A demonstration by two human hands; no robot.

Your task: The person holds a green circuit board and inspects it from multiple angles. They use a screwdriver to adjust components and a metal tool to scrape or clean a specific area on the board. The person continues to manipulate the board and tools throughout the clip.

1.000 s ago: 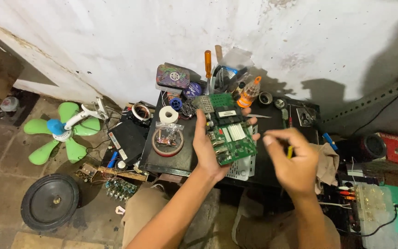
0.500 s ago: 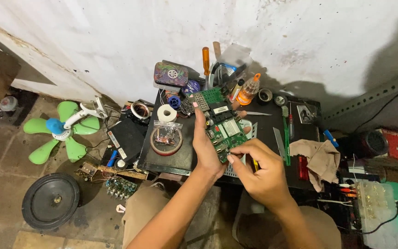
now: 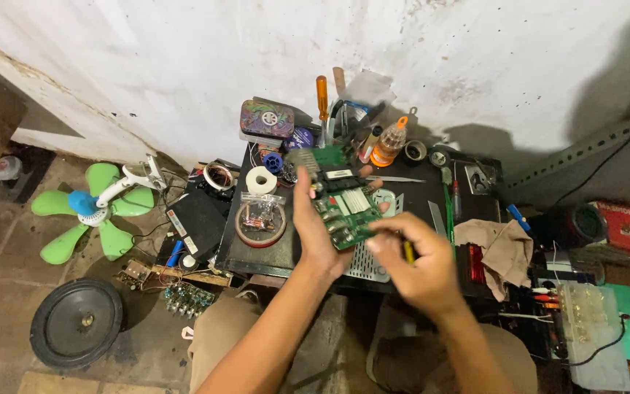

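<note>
Left hand [image 3: 316, 237] grips the green circuit board [image 3: 340, 208] from its left, long axis running near-far. Right hand [image 3: 421, 266], closed on a yellow-handled tool [image 3: 407, 252], sits just right of the board's near end.

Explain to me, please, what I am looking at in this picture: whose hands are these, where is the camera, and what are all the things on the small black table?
The camera sits on the person's head and looks down, so both hands belong to that person. The left hand holds a green circuit board above the black table. The right hand meets the board's lower edge and grips a thin yellow-handled tool; its tip is hidden.

On the table lie a white tape roll, a round dish with a small bag of parts, an orange-capped bottle, an orange-handled screwdriver and a brown cloth. On the floor to the left are a green fan and a round black speaker.
</note>
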